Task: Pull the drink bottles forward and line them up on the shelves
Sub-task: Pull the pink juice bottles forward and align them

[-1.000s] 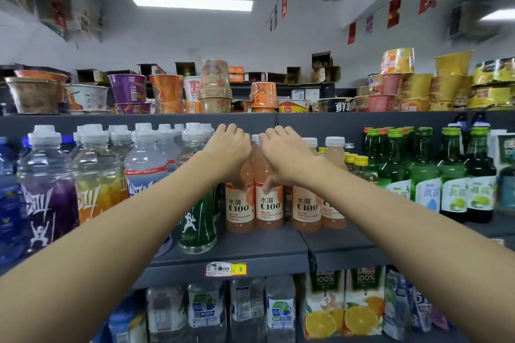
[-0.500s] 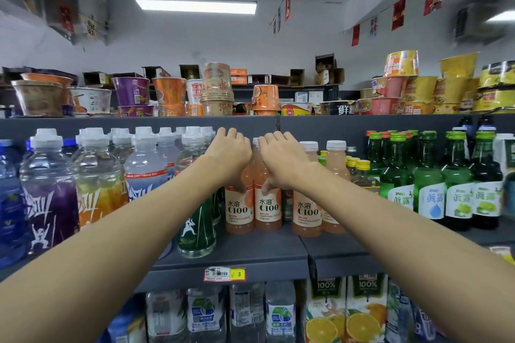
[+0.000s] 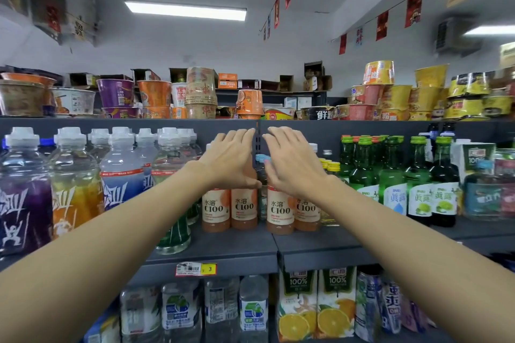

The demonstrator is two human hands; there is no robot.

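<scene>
Drink bottles (image 3: 122,175) crowd the grey shelf (image 3: 223,248) from end to end, with green glass bottles (image 3: 393,184) on my right. Four orange juice bottles (image 3: 244,209) stand upright in the middle, in two pairs, set back from the shelf's front lip. My left grip (image 3: 231,159) and right grip (image 3: 289,161) hang over their caps, one to each pair. Half a second ago both were curled down on the tops. Now the fingers have straightened and reach toward the back, so both are released and clasp nothing, thumbs low by the bottle shoulders. That opening has uncovered a small dark bottle (image 3: 263,159) with a blue cap, standing behind the gap between the pairs. I judge the orange ones are not yet forward, and the hidden one needs pulling too.
</scene>
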